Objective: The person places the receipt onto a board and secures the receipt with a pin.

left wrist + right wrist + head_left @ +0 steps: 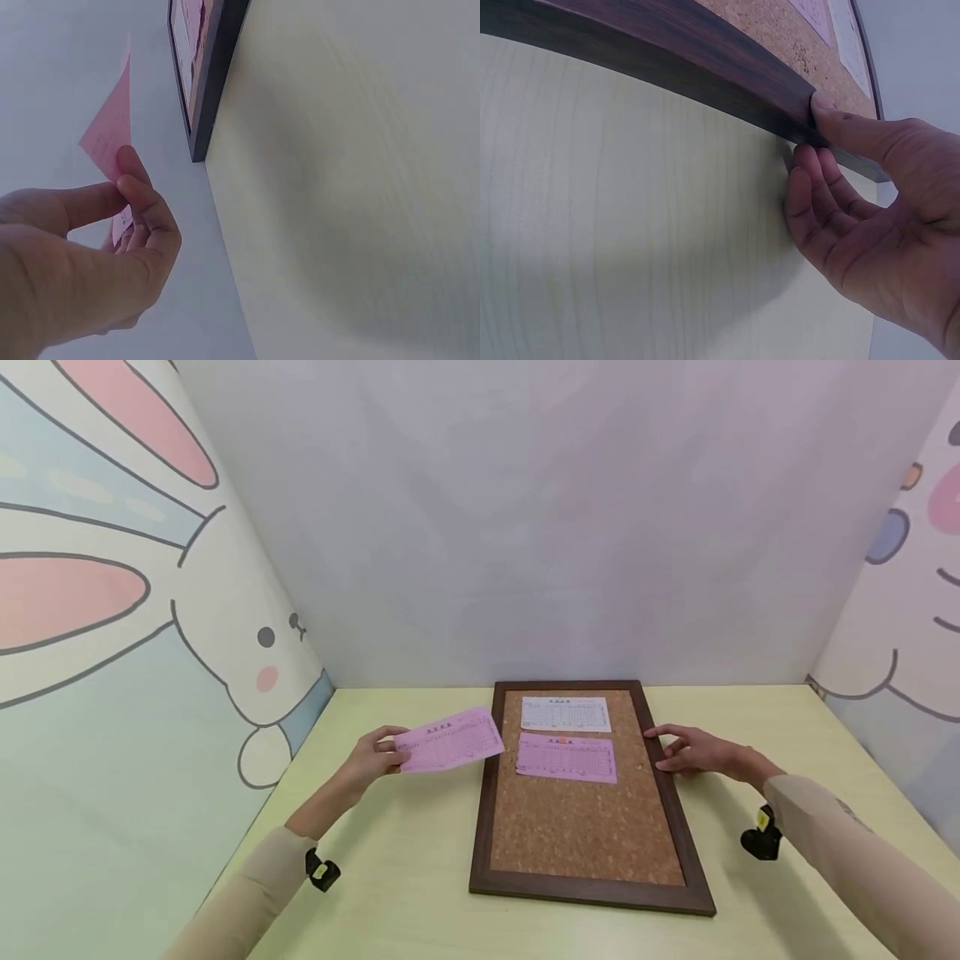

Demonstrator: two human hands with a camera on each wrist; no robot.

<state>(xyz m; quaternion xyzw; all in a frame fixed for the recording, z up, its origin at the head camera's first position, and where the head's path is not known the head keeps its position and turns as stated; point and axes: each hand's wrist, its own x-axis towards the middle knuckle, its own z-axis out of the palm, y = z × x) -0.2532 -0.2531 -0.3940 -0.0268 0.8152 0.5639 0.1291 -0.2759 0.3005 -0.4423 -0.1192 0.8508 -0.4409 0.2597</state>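
Note:
My left hand (372, 754) pinches a pink printed paper slip (450, 742) by its left end, between thumb and fingers. The slip is held above the table, its far end tilted up and overlapping the board's left edge in the head view. A corkboard (585, 835) with a dark brown wooden frame lies on the table. On its upper part are a white printed slip (566, 714) and, just below, another pink slip (566, 758) with a small orange spot at its top. My right hand (693, 752) holds the frame's right side (765, 86), thumb on the frame and fingers curled at its outer edge.
The board lies on a pale yellow wood-grain table (390, 868). A plain light grey wall (487, 527) rises behind it. Side panels carry cartoon drawings, a rabbit (232, 635) on the left and another figure (900, 635) on the right.

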